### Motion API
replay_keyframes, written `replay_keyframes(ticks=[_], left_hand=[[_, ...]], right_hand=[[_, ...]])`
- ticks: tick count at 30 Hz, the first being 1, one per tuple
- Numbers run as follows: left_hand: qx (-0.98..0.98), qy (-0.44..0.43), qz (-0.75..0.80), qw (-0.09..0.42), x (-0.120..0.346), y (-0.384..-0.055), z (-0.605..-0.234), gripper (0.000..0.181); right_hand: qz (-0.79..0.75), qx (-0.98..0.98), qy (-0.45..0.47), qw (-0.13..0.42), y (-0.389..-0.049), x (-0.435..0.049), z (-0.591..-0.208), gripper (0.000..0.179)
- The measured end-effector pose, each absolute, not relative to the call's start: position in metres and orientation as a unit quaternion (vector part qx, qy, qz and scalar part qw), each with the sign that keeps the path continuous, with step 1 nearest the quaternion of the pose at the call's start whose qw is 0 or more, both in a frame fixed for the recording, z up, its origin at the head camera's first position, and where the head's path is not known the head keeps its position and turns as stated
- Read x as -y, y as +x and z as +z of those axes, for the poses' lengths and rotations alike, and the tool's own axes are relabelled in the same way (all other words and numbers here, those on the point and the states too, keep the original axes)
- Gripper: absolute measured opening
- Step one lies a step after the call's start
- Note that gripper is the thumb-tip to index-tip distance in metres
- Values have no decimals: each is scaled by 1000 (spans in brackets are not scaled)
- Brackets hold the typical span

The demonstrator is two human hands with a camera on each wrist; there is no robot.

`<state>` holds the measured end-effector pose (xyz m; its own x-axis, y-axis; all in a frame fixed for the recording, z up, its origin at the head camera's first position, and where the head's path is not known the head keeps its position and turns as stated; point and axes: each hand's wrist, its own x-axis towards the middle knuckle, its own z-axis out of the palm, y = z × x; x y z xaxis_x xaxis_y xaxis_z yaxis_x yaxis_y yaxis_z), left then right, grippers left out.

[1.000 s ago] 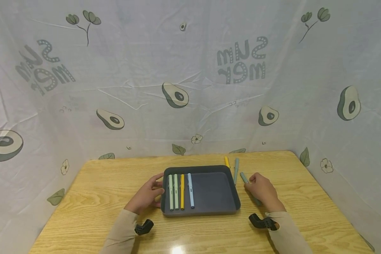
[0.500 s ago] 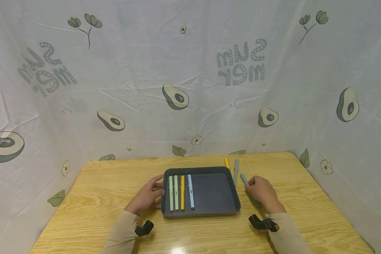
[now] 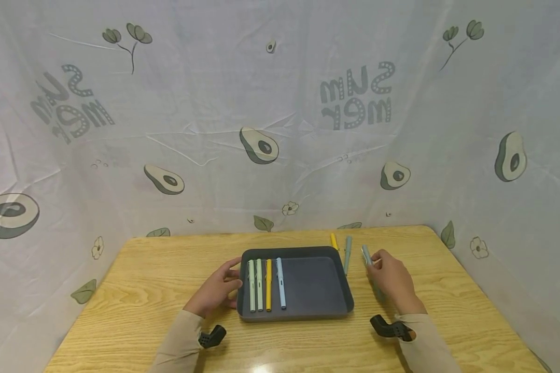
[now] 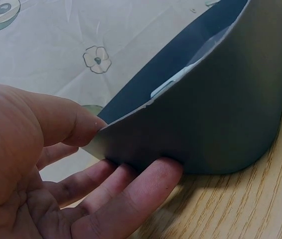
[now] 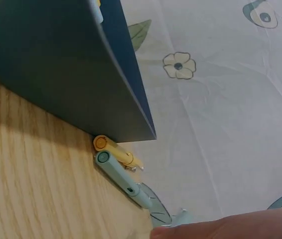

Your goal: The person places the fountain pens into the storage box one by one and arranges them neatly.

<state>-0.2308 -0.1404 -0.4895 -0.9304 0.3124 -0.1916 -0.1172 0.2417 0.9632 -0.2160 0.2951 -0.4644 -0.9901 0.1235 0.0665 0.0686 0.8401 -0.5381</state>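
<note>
My right hand (image 3: 393, 277) pinches a grey-green capped pen (image 3: 366, 253) to the right of the tray. The pen's middle is hidden by the fingers. In the right wrist view only a finger (image 5: 230, 226) of that hand shows, with a bit of the pen beyond it. At the left end of the dark grey tray (image 3: 308, 314), my left hand (image 3: 217, 285) touches the wall. The left wrist view has its thumb at the rim and the other fingers, loosely bent, against the outer wall. Two pale green pens (image 3: 255, 285), a yellow pen (image 3: 268, 285) and a light blue pen (image 3: 281, 284) lie side by side in the tray.
Behind the tray's right wall, another grey-green pen (image 3: 347, 254) and a yellow pen (image 3: 334, 241) lie on the wooden table (image 3: 168, 264). A printed white cloth (image 3: 205, 114) hangs behind and at both sides.
My right hand has moved slightly right and away from me, and the grey-green pen's cap end has shifted with it. My left hand stays at the tray.
</note>
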Motion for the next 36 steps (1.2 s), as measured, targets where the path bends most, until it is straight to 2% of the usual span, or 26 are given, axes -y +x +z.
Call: replay_keyframes(ticks=[9,14,24,36], left_hand=[[-769,61,612,174,141,-229,-490,60],[-769,58,612,175,142,-230,-491,60],[-764,63,617,177,143,-230,-493,60],[-762,59,620,178,142,-230,-491,61]], right_hand=[[294,951,-21,96,-217,-290,-458,59],[312,945,-10,96,-219,-289,-455,68],[392,917,-9,74,-219,-284,-450,78],[398,912,1,98,-219,-282,-444,76]])
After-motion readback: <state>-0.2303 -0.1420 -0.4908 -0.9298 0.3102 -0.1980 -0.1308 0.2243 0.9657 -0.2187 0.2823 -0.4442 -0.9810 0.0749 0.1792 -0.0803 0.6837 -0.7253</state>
